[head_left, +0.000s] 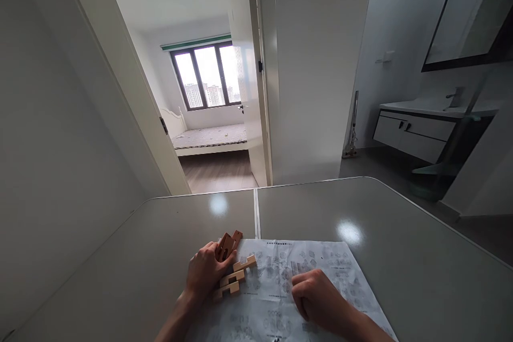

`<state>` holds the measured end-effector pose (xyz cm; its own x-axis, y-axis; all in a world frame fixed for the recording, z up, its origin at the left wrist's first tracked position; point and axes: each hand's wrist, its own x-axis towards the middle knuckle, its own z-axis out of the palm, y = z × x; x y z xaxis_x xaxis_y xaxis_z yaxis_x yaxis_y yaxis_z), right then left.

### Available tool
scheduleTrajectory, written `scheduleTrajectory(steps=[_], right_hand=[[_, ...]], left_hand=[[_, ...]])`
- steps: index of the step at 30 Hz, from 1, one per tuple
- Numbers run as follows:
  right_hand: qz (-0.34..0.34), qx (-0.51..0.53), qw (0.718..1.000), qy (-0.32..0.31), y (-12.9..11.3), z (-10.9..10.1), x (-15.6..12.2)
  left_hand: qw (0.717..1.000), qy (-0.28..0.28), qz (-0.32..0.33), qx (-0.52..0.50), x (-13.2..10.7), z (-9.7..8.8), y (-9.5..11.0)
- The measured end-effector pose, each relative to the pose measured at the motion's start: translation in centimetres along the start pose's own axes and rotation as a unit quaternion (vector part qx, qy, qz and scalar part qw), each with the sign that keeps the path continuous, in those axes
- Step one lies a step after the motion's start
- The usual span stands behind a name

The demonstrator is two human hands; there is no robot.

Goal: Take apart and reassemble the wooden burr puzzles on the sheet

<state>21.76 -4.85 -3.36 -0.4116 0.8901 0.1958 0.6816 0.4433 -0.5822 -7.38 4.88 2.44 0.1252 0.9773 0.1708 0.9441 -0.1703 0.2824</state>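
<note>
My left hand is closed around reddish-brown notched wooden puzzle pieces at the top left corner of a printed sheet. Its thumb lies along their near side, and the fingers behind are partly hidden. Just right of and below that hand, several pale notched wooden pieces lie in a slanting row on the sheet's left edge. My right hand rests in a loose fist on the right half of the printed sheet; no object shows in it. Small diagrams and text cover the creased paper.
The grey table has a seam down its far half. Beyond it, an open door shows a room with a bed and window. A washbasin cabinet and mirror are at the right.
</note>
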Motion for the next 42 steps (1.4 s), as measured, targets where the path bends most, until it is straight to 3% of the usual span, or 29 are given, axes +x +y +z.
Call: scheduleTrajectory(steps=[10,23,27,29,32,36,42], right_hand=[[0.006,-0.003,1.0,-0.001,-0.3,-0.3,0.0],[-0.01,0.02,0.999,0.024,0.6,0.4,-0.2],[-0.018,0.025,0.999,0.03,0.7,0.4,-0.1],[-0.02,0.029,0.999,0.035,0.7,0.5,-0.1],[-0.026,0.04,0.998,0.038,0.8,0.6,-0.2],[-0.026,0.046,0.998,0.04,1.1,0.8,-0.2],[-0.027,0.04,0.998,0.043,1.3,0.9,-0.1]], left_hand=[[0.999,-0.003,0.016,-0.05,-0.1,-0.5,0.0],[0.993,0.099,0.011,-0.061,0.1,0.7,-0.3],[0.982,0.106,-0.006,-0.154,0.2,0.5,0.0],[0.964,0.079,-0.049,-0.249,0.2,0.2,0.2],[0.913,0.029,-0.1,-0.394,-0.1,-0.5,0.8],[0.827,-0.025,-0.072,-0.558,-0.8,-1.0,1.7],[0.712,-0.234,-0.103,-0.654,-2.4,-0.2,1.2]])
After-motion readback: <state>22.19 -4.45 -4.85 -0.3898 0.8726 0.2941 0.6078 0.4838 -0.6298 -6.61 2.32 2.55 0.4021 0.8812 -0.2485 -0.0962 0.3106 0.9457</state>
